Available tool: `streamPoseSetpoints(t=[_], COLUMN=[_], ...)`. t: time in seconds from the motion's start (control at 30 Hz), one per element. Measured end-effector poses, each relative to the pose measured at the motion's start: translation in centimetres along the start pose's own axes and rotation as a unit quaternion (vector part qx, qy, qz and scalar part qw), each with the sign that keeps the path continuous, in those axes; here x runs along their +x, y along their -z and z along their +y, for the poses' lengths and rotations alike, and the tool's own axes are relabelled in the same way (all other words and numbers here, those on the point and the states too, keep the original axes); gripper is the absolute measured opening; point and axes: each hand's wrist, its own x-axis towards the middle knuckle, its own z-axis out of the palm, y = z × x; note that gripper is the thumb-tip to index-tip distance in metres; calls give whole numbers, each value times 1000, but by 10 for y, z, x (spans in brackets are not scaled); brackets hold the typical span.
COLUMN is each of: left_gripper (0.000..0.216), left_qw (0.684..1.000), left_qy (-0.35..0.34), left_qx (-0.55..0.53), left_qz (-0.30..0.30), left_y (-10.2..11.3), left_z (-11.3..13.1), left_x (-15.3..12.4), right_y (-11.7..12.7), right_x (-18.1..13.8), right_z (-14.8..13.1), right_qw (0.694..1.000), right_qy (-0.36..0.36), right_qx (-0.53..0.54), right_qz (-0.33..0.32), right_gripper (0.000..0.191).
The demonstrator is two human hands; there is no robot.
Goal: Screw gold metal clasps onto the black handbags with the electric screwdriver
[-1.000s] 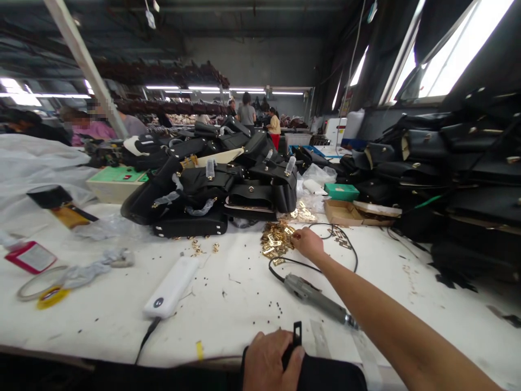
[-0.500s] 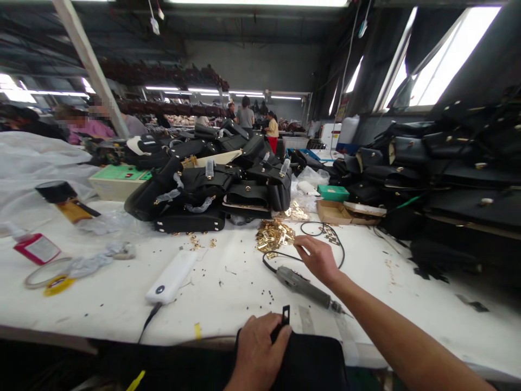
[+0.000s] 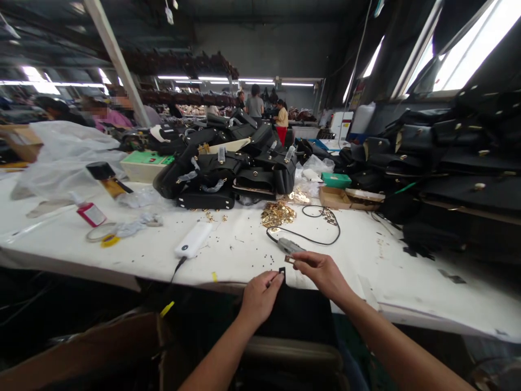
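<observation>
While the left hand [image 3: 260, 297] pinches a slotted black strap [image 3: 282, 270] at the near table edge [image 3: 228, 283], the right hand [image 3: 325, 273], fingertips closed together, pinches a small metal plate [image 3: 289, 259] just right of the strap.

We are looking through one head-worn camera, facing forward and down across the white table [image 3: 407, 266]. At close range we are seeing our left hand [image 3: 260, 296] and right hand [image 3: 324, 273] below the middle, while far off we are facing the back wall [image 3: 268, 51].
</observation>
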Motion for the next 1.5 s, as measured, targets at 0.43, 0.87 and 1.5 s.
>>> streamPoseSetpoints(t=[0.43, 0.87, 1.5], left_gripper=[47, 40, 43], left_qw=[999, 997, 1000], left_qy=[3, 6, 1], left_qx=[-53, -74, -30], left_qz=[-8, 3, -4], left_y=[-6, -3, -1], left_z=[-3, -9, -2], left_x=[-3, 4, 8], right_y=[7, -2, -10], right_x=[1, 5, -2], right_z=[16, 3, -16], right_qw=[993, 981, 983], right_qy=[-18, -4, -8], right_qx=[-64, -145, -159], right_qz=[-100, -129, -95], right_gripper=[45, 19, 18])
